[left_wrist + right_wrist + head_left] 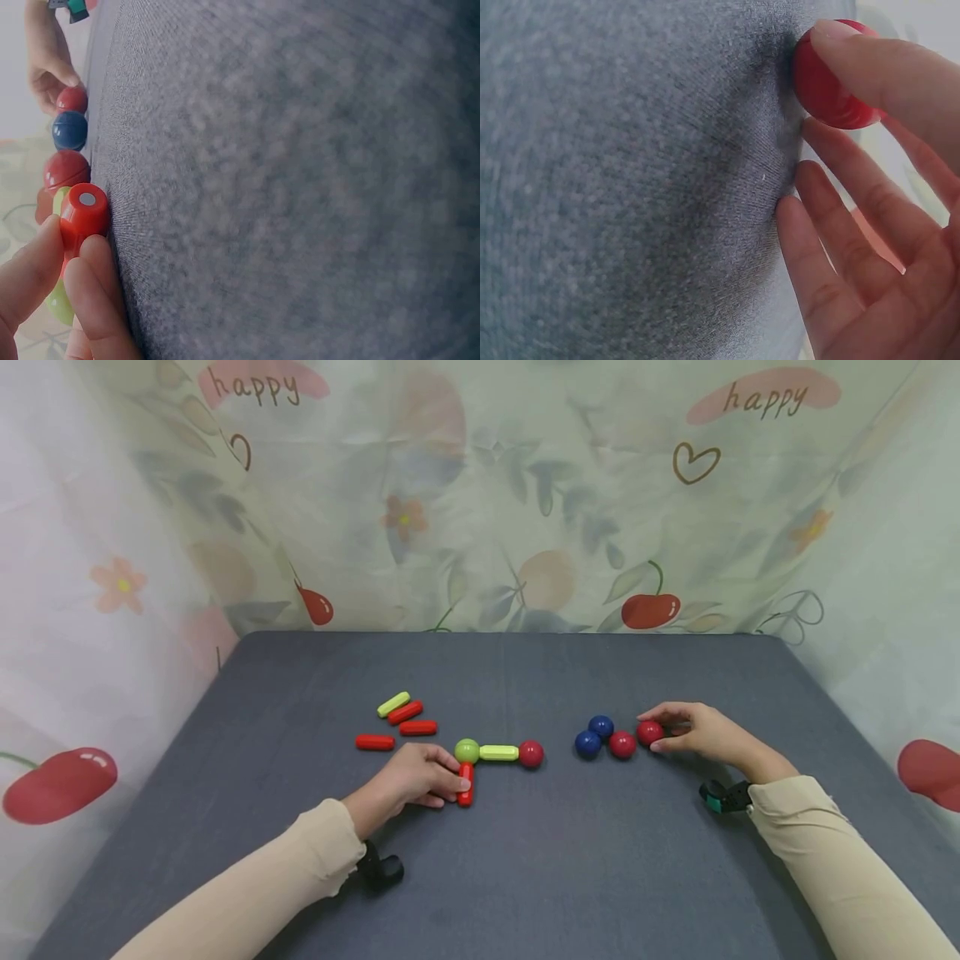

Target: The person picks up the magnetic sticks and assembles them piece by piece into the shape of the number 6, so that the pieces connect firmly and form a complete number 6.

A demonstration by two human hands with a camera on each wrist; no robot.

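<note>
My left hand (420, 775) pinches a short red rod (467, 772) between thumb and fingers. Its far end meets a lime-green ball (467, 750); a grey disc shows in its near end in the left wrist view. From that ball a yellow-green rod (498, 752) runs right to a red ball (531, 754). Over on the right, my right hand (705, 735) holds another red ball (649, 732) on the table between thumb and index finger. The other fingers (840, 225) of that hand are extended, tips near the cloth. Beside this ball lies a further red ball (622, 744).
Two blue balls (588, 744) sit left of the loose red balls. Beyond my left hand lie a yellow-green rod (393, 704) and three red rods (417, 727). A dark grey cloth covers the table (540, 877); a printed curtain (480, 527) hangs behind it and at both sides.
</note>
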